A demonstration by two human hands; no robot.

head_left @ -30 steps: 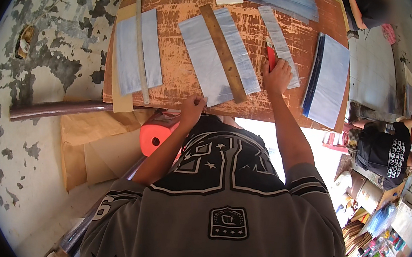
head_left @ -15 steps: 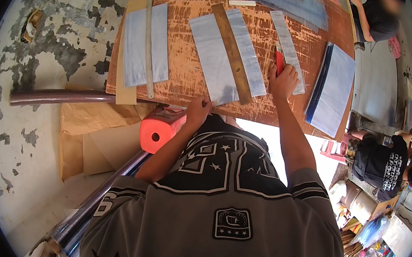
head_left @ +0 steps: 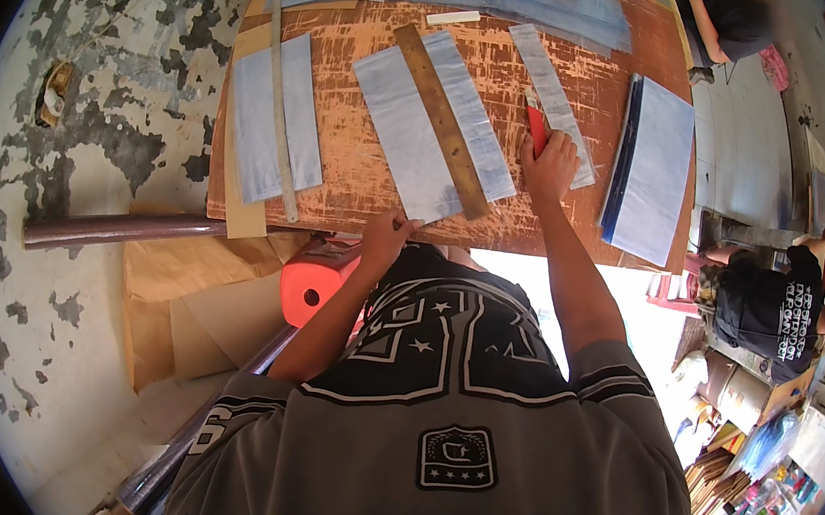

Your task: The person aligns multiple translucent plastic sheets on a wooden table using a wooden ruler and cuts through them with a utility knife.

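Observation:
My right hand (head_left: 551,168) is closed around a red box cutter (head_left: 536,132), its tip pointing away from me, beside a narrow strip of clear bluish plastic (head_left: 545,70). At the table's near edge, my left hand (head_left: 384,237) pinches the lower corner of a stack of pale bluish plastic sheets (head_left: 392,120). Lying slantwise across that stack is a brown wooden ruler (head_left: 443,122), with neither hand on it.
The scratched wooden table (head_left: 337,214) also bears a left stack of sheets (head_left: 311,126) under a thin metal ruler (head_left: 282,113), a right stack (head_left: 658,173), long sheets at the back and a white bar (head_left: 454,18). Below sits a red-pink container (head_left: 314,287). Two people are at right.
The whole view has shifted a little, so the table sits slightly lower and further left. Both hands keep their grips, and the sheets and rulers lie much as before.

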